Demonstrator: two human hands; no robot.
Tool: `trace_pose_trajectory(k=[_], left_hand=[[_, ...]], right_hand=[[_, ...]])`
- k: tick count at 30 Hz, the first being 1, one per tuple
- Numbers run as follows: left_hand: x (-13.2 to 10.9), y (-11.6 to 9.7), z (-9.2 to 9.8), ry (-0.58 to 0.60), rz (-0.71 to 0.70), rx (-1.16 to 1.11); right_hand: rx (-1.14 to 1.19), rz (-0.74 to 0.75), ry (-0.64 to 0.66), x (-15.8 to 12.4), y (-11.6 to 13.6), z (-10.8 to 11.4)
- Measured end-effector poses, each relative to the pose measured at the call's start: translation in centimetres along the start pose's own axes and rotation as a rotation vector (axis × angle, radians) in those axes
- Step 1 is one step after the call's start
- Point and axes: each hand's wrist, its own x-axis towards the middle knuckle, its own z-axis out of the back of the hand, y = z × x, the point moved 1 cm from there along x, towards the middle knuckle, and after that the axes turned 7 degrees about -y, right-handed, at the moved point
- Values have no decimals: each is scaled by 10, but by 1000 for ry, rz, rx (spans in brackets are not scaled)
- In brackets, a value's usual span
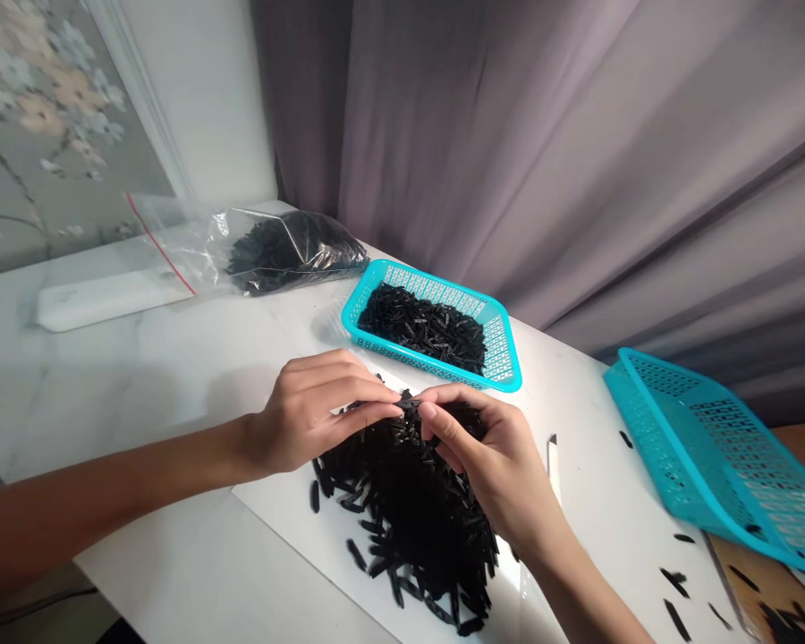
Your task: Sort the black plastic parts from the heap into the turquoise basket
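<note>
Between the fingertips of both hands is a small, thin black strip (410, 404). My left hand (315, 404) pinches one end of it with thumb and forefinger. At the other end, the thumb and forefinger of my right hand (493, 447) are closed on it. Directly below lies a heap of similar black strips (416, 523), partly hidden by the hands, on a white sheet (288, 528). Just beyond the hands, a blue perforated basket (515, 380) holds many more of these strips.
A clear zip bag (295, 250) of black pieces lies at the back left, over a white block (100, 300). Right of my right hand is a slim white tool (554, 470) with a dark tip. Another blue basket (698, 474) tilts beside a brown board (734, 572) and loose strips.
</note>
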Motion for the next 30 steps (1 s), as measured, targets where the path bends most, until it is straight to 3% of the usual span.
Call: trace_pose_trajectory(k=[5, 11, 14, 16, 18, 20, 22, 25, 27, 30], left_hand=[[0, 0, 0, 1, 8, -3], [-1, 0, 1, 8, -17, -4], [-3, 3, -2, 9, -11, 26], [-5, 6, -4, 24, 29, 63], [-7, 10, -7, 53, 68, 82], [-9, 12, -9, 81, 86, 83], [-9, 12, -9, 99, 81, 79], [-8, 8, -9, 101, 64, 64], [-8, 5, -9, 104, 76, 42], [-10, 4, -11, 118, 116, 12]], right_hand=[[-43, 40, -14, 1, -2, 2], [-169, 191, -36, -3, -1, -1], [-208, 222, -49, 9, -2, 5], [-268, 258, -170, 29, -3, 15], [-348, 310, -391, 51, -5, 29], [-278, 274, -470, 69, -6, 39], [-13, 170, -348, 75, -7, 39], [333, -69, -48, 61, -8, 18], [413, -179, 92, 46, -9, 0], [380, -183, 175, 33, -14, -22]])
